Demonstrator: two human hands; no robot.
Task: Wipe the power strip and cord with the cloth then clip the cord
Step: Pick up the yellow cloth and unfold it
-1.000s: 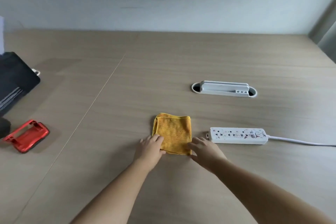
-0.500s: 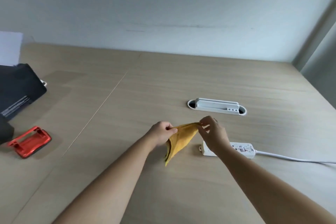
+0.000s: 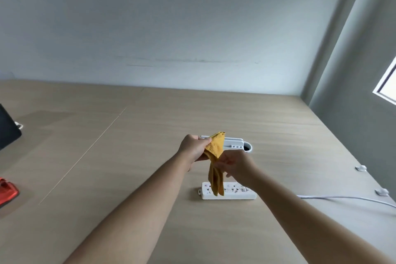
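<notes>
Your left hand (image 3: 194,148) sits just left of the frame's centre, its fingers closed around the upper part of the yellow cloth (image 3: 215,162). Your right hand (image 3: 236,168) is just below and to the right of it, fingers pinched on the cloth's middle, where the fabric narrows. The cloth is lifted clear of the surface (image 3: 128,156): a folded corner sticks up above your left hand, and the rest hangs down in a loose bunch.

The hanging end of the cloth falls in front of the white power strip (image 3: 233,193), which lies flat on the surface just below centre, long side running left to right. You cannot tell from this view whether the cloth tip touches it. The strip's top shows dark smudges near its right end, partly hidden by your right wrist. Its white cord (image 3: 342,199) runs off toward the right edge of the frame.

Behind your hands, a white cable port (image 3: 237,146) is set into the surface, partly covered by the cloth. Two small clear clips (image 3: 381,192) sit near the right edge of the surface, one above the other, the lower one close above the cord. At the far left you see part of a red object (image 3: 6,193) and, above it, a dark panel (image 3: 8,128).
</notes>
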